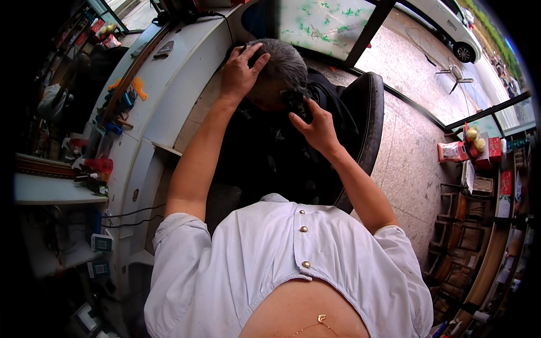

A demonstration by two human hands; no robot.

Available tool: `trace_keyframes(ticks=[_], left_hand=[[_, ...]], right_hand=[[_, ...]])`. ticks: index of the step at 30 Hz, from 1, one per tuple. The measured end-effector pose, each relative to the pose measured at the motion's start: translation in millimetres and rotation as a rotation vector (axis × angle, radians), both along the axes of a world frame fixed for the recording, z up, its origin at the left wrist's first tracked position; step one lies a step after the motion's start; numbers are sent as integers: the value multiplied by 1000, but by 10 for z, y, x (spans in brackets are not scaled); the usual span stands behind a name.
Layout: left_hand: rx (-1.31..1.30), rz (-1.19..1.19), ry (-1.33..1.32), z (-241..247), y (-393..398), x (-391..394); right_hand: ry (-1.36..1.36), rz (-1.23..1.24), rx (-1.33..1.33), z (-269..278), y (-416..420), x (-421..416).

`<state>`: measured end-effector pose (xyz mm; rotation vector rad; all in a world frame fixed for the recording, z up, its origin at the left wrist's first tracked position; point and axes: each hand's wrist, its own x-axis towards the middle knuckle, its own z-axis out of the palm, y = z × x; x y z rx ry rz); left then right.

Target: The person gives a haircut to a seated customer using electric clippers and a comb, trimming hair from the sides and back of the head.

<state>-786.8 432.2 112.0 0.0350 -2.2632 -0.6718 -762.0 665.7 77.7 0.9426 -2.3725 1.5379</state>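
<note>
A seated person's head [281,63] with short grey hair is bent forward before me, above a black cape [270,156]. My left hand [243,69] lies on the far left side of the head, fingers spread on the hair, with a small dark thing partly visible by the fingers. At the lower right of the head, my right hand [312,122] holds a dark hair clipper [296,103], its near end against the hair. Loose hair lies on the cape. Most of the clipper's outline blends into the dark cape.
The black chair's backrest [374,114] curves round the person's right. On the left, a white counter [169,72] under a mirror holds an orange tool [138,88], bottles and small items. Wooden chairs [456,236] and a loaded shelf line the right. Glass doors stand ahead.
</note>
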Motion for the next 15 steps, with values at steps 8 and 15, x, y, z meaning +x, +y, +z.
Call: trace_keyframes(ticks=[8, 15], left_hand=[[56, -38, 67, 22, 21, 16], [87, -53, 83, 40, 51, 29]], right_hand=[[-160, 54, 147, 239, 53, -49], [-149, 56, 211, 307, 72, -112]])
